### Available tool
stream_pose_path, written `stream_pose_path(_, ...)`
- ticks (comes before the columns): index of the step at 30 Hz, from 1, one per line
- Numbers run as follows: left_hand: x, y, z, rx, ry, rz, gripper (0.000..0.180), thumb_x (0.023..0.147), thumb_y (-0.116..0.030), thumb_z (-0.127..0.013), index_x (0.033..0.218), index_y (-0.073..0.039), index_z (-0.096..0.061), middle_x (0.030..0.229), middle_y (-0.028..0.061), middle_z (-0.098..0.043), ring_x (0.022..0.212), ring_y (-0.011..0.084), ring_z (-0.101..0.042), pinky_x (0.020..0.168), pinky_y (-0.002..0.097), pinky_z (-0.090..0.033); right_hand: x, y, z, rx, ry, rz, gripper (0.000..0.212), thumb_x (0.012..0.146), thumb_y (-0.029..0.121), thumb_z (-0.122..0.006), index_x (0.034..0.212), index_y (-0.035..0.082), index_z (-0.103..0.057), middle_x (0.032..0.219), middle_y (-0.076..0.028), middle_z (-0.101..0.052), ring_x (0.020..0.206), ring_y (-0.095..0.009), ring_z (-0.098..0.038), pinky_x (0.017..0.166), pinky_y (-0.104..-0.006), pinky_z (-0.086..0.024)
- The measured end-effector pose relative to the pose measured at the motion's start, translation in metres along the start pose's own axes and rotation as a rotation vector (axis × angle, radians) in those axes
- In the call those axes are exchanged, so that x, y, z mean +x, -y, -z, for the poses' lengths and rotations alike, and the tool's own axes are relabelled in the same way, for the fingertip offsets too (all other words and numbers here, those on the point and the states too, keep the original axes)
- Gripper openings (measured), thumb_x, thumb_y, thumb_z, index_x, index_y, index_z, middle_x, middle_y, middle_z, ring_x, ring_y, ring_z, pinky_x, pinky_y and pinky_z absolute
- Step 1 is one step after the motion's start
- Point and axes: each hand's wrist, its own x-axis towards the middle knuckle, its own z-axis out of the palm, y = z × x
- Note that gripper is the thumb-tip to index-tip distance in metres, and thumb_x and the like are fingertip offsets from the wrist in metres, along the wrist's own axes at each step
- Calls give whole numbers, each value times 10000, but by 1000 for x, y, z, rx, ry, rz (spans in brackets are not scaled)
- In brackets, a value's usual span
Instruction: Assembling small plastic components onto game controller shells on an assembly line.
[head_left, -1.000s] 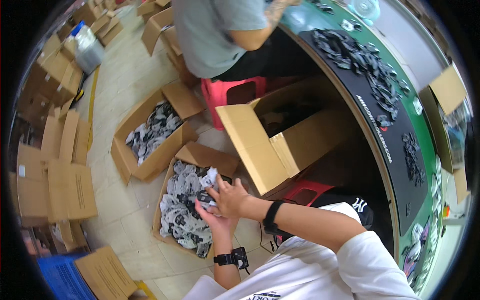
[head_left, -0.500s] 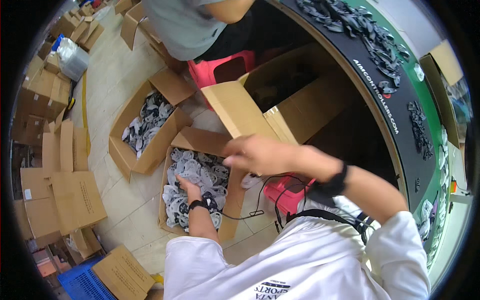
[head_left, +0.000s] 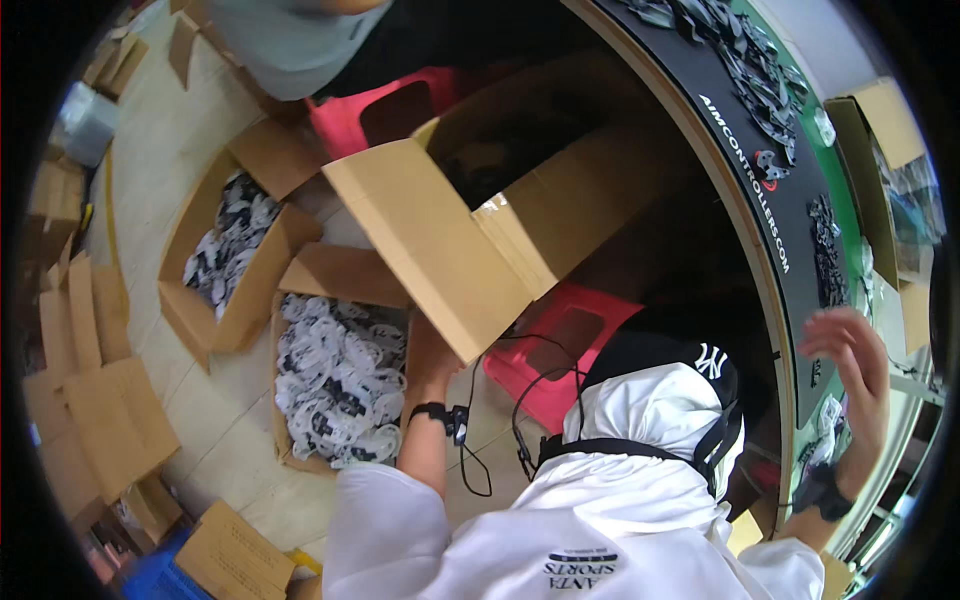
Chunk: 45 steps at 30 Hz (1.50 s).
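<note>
Beside the right wall of the lower carton (head_left: pixel 410 378) on the floor, in the head view, the left hand (head_left: pixel 432 352) reaches up behind the flap of a large carton (head_left: pixel 418 250); its fingers are hidden there, so how wide its grip is and whether it has hold of anything cannot be made out. Pale grey and black plastic pieces (head_left: pixel 340 375) fill the lower carton from wall to wall, just left of that hand. Near its upper left corner stands a second carton (head_left: pixel 178 312), holding a heap of similar pieces (head_left: pixel 232 245).

Over the right edge of the table (head_left: pixel 849 215), toward its lower end, the right hand (head_left: pixel 853 365) is raised, its grip loose, fingers parted and slightly bent, with nothing visible in it. On the table's dark mat (head_left: pixel 745 195), black pieces (head_left: pixel 750 75) lie piled toward the top end, and a smaller dark pile (head_left: pixel 827 255) sits by the right edge, near the right hand. One red stool (head_left: pixel 555 350) stands below the large carton, well left of the table's wooden edge
</note>
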Motion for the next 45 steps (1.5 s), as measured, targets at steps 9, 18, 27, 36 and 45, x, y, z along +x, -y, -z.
stream_pose_path(9, 130, 187, -68, 544, -39, -164, 292, 832, -196, -687, 1049, -2, -697, 899, 184, -734, 804, 323, -720, 645, 467, -559, -156, 11, 68, -202, -497, -632, 351, 1050, 286, -520, 1239, -4, -579, 1087, -94, -654, 874, -158, -679, 750, -273, -508)
stream_pose_path(18, 233, 91, -114, 36, 232, 98, 424, 874, -132, -671, 1267, 6, -590, 1078, 212, -662, 918, 353, -682, 724, 484, -538, -220, 9, 63, -13, -722, -920, 327, 1051, 283, -513, 1221, 21, -610, 1006, -80, -653, 811, -151, -673, 706, -254, -530)
stream_pose_path(27, 132, 70, -102, 147, 188, -117, 419, 876, -140, -672, 1259, 9, -590, 1067, 211, -661, 911, 357, -679, 724, 481, -536, -203, -77, 63, -222, -657, -998, 268, 1031, 236, -548, 1210, 60, -643, 995, -41, -677, 795, -98, -663, 691, -241, -526)
stream_pose_path(36, 91, 89, -102, 111, 29, -352, 414, 879, -148, -672, 1251, 12, -589, 1055, 210, -660, 903, 363, -675, 725, 476, -533, -83, -164, 20, -639, -808, -446, 295, 981, 201, -633, 1246, 80, -673, 1037, -97, -668, 898, -176, -624, 792, -311, -493)
stream_pose_path(45, 44, 27, -103, 75, -181, -635, 409, 881, -156, -673, 1242, 16, -589, 1043, 208, -658, 896, 368, -672, 726, 472, -530, -81, -192, 12, -680, -1015, -380, 160, 962, 142, -629, 1053, 26, -693, 991, -134, -661, 897, -238, -645, 836, -339, -500)
